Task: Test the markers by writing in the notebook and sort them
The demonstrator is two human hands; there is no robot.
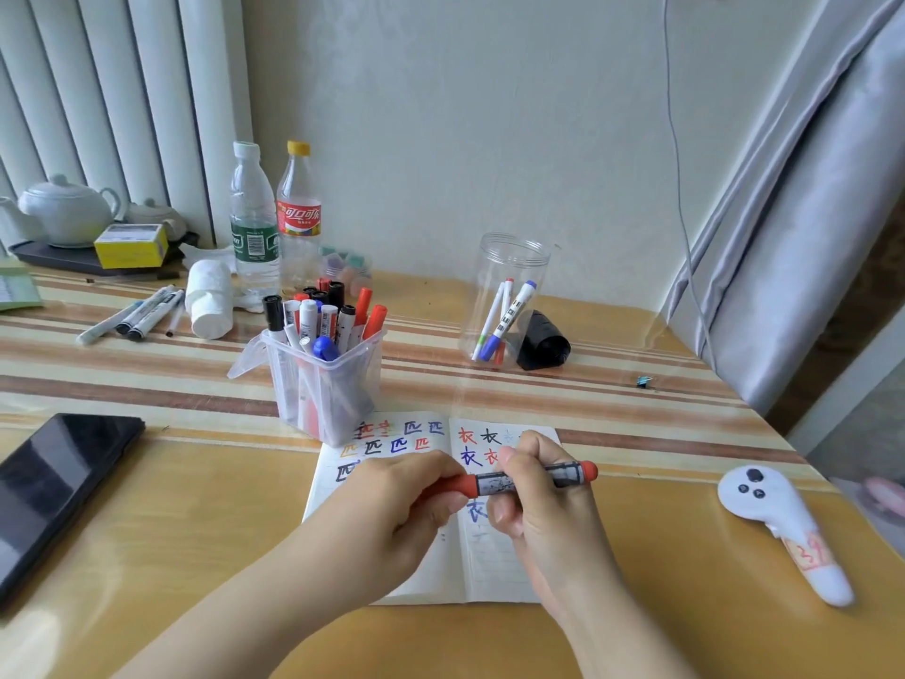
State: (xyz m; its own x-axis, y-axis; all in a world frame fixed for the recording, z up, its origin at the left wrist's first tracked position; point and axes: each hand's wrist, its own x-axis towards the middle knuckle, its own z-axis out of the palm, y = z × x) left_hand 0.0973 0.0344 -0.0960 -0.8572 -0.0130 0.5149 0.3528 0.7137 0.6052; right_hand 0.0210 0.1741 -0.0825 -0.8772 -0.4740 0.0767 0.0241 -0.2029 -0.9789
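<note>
Bench (pixel 636 629), striped cloth under clear cover — bears open notebook (pixel 392 570), marker tub (pixel 325 384), clear jar (pixel 504 306), phone (pixel 54 487), white controller (pixel 778 526), two bottles (pixel 254 223), loose pens (pixel 142 313).

Red marker (pixel 519 481), striped brown/cream tablecloth (pixel 489 384), blk phone (pixel 54 482).

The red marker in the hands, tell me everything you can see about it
The red marker is held roughly level above the open notebook. It has a red cap on its left end, a red tip on its right end, and a grey, worn printed label round the barrel. The left hand grips the cap end; the right hand grips the barrel. The cap looks seated or only just parting; I cannot tell which.
</note>
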